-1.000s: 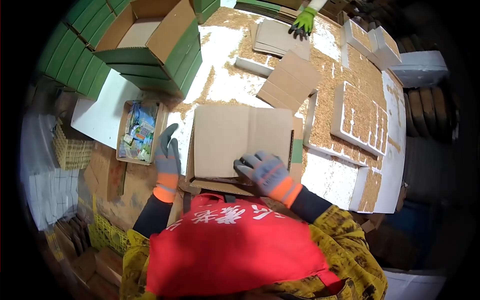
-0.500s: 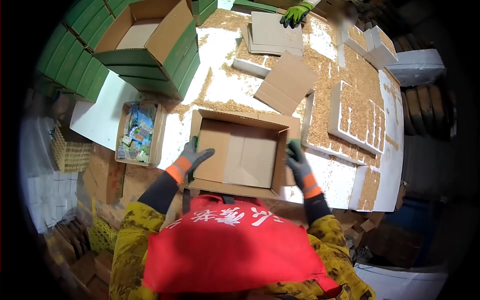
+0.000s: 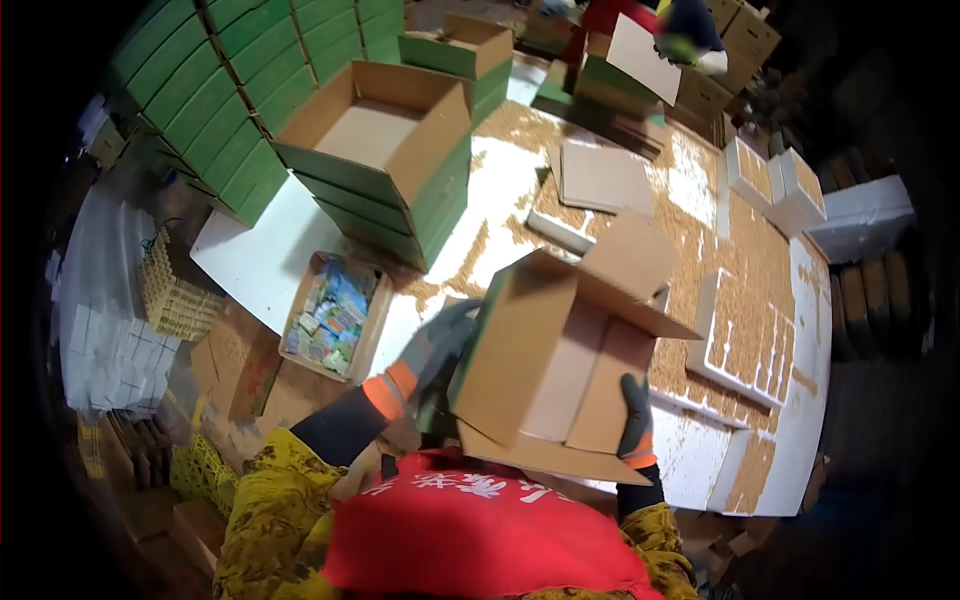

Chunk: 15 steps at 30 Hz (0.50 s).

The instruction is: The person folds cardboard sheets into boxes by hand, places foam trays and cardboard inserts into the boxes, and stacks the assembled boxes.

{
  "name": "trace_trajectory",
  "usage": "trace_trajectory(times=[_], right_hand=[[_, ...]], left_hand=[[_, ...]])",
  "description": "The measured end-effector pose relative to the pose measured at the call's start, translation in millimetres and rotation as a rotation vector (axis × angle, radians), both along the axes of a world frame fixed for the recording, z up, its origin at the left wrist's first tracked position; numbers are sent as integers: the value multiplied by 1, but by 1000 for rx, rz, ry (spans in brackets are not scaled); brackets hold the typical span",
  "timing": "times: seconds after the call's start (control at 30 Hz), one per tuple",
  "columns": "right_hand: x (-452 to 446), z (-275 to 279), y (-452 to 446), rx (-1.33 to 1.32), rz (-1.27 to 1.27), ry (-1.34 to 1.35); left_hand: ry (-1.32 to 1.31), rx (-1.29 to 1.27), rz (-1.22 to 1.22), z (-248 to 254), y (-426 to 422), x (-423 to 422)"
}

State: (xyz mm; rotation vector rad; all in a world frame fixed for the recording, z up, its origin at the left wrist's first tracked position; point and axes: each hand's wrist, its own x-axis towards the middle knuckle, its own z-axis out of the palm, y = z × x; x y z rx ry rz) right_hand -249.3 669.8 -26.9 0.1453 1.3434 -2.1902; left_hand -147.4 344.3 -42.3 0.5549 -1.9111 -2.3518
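A cardboard box (image 3: 555, 360), brown inside and green outside, is tilted between my hands, its open top towards me and its flaps spread. My left hand (image 3: 438, 348), in a grey glove with an orange cuff, grips its left outer side; the fingertips are partly hidden behind the box. On the right wall, my right hand (image 3: 636, 415) in the same kind of glove is closed with the thumb over the inside. Just left of the box lies a small carton (image 3: 373, 345) full of colourful packets.
Green boxes (image 3: 190, 80) are stacked at the back left, with an open-topped stack (image 3: 440, 205) nearer. Flat cardboard sheets (image 3: 605, 178) lie behind. White foam trays (image 3: 750, 340) stand among brown crumbly material on the right. A co-worker's blurred hand (image 3: 683, 48) holds a cardboard box at the back.
The cardboard box, level in front of me before, is now tilted and turned, with its flaps out. Both hands shifted right with it. The view has moved, and the co-worker's hand left the sheets.
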Motion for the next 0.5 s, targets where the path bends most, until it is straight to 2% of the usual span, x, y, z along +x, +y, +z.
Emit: trace_trajectory(times=[0.03, 0.07, 0.1, 0.17, 0.2, 0.23, 0.27, 0.3, 0.33, 0.4, 0.47, 0.5], right_hand=[[-5, 17, -15, -151, 31, -100], [-14, 30, -32, -300, 65, -201], [-21, 38, -57, -387, 1, -132], [-38, 74, -103, -486, 88, 27], [-48, 85, -123, -495, 86, 102], [-61, 86, -140, -512, 95, 110], [-77, 81, -157, -527, 105, 116], [-92, 74, -175, -500, 65, 97], [-85, 96, -204, -446, 23, 96], [-87, 107, -246, -376, 5, 208], [-98, 97, -288, -353, 66, 217], [-84, 117, -311, -336, 81, 251]], left_hand=[[152, 71, 60, 31, -10, -3], [379, -327, 151, -8, -48, -19], [473, -166, 335, -8, -91, -22], [742, 51, 773, 14, -161, -21], [645, -356, 1011, 25, -207, -22], [572, -321, 1099, 26, -248, -19], [542, -242, 1054, 21, -289, -20], [494, -157, 958, 42, -309, -16], [446, -74, 860, 61, -323, -11], [382, -32, 422, 44, -362, -10], [258, -264, 422, 33, -371, -16], [254, -306, 424, 34, -372, -16]])
